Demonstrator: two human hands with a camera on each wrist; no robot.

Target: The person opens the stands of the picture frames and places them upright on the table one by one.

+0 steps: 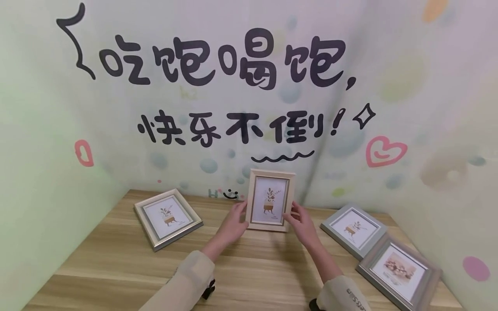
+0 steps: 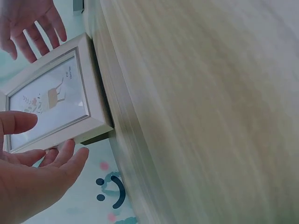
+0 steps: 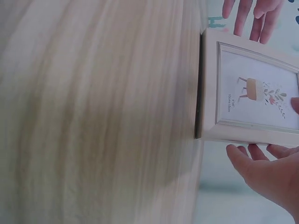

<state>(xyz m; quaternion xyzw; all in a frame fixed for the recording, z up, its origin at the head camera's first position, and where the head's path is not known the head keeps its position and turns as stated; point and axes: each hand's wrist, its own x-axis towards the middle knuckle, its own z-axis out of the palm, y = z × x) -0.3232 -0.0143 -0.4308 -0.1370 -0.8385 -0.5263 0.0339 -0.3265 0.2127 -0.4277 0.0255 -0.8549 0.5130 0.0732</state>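
Observation:
Upright on the table near the back wall stands a cream picture frame (image 1: 271,199) with a drawing of a potted plant. Along its left side lies my left hand (image 1: 235,221); the thumb (image 2: 21,122) overlaps the front, and loosely spread fingertips are right at the side edge. My right hand (image 1: 301,221) is at the opposite side, its thumb over the front and its relaxed fingers (image 3: 240,161) close along the edge. The frame's lower edge (image 3: 201,88) meets the tabletop in the right wrist view.
A silver-cream frame (image 1: 169,218) lies flat at the left. At the right a grey-blue frame (image 1: 330,222) lies beside a darker grey frame (image 1: 383,280), their corners overlapping. The wooden table (image 1: 249,268) backs onto a printed wall cloth (image 1: 218,99).

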